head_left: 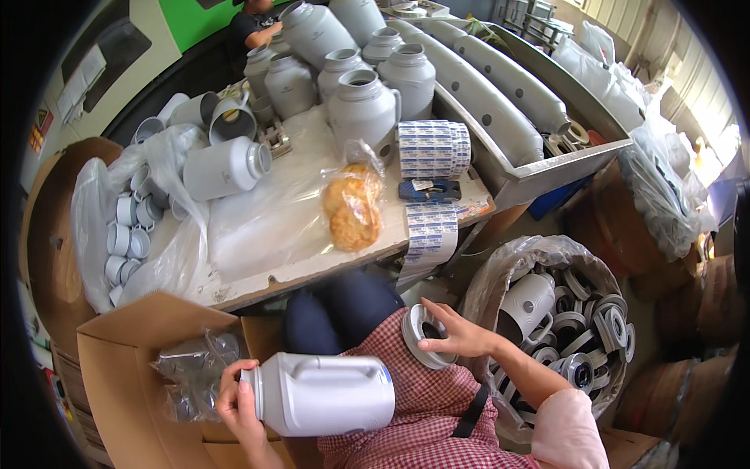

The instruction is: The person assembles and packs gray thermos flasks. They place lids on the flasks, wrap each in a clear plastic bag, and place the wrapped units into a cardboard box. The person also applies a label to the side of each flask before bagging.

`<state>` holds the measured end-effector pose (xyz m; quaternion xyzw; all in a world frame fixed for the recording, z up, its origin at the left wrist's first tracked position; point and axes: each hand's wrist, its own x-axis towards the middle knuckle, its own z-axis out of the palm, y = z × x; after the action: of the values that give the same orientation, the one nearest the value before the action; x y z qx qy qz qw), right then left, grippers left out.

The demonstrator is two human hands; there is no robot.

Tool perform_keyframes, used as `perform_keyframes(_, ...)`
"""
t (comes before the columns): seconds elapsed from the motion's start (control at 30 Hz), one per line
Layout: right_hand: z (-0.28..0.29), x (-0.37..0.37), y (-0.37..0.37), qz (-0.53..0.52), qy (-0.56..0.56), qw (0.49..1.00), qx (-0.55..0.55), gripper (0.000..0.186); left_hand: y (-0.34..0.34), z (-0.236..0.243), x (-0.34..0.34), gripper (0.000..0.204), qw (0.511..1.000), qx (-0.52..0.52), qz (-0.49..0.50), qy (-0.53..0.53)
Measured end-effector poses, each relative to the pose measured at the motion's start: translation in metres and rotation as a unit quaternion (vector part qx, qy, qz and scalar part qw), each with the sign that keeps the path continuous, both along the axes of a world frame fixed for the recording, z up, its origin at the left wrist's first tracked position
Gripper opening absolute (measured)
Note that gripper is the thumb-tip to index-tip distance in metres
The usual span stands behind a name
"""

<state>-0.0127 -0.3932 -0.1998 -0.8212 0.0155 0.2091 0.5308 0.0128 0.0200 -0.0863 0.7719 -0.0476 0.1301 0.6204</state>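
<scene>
My left hand [237, 400] is wrapped round the ribbed neck of a grey jug [332, 402] with a moulded handle. The jug lies sideways over my lap, its base end towards the right. In my right hand [459, 330] is a light grey ring-shaped part [412, 338], gripped between thumb and fingers. This ring stands on edge against the checked apron [391, 322], apart from the jug and just above its base end.
A plastic-lined bin [488, 277] of grey rings stands at right. A cardboard box [129, 375] holds bagged clear parts at left. Across the table [301, 129] are grey jugs [359, 109], a label roll [426, 148], bagged bread [351, 207] and cups [125, 211]. A person [251, 23] is behind.
</scene>
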Motion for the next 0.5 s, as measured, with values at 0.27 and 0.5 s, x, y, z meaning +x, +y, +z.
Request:
perform_keyframes(0.27,0.069,0.008,0.066,-0.045,-0.166,0.979,0.107,0.12,0.006,-0.067,0.004,0.046,0.914,-0.355,0.101,0.167)
perform_keyframes(0.5,0.092,0.015,0.105,0.042,-0.354,0.931,0.083,0.129,0.026,-0.091,0.016,0.038,0.84,-0.466,0.078,0.266)
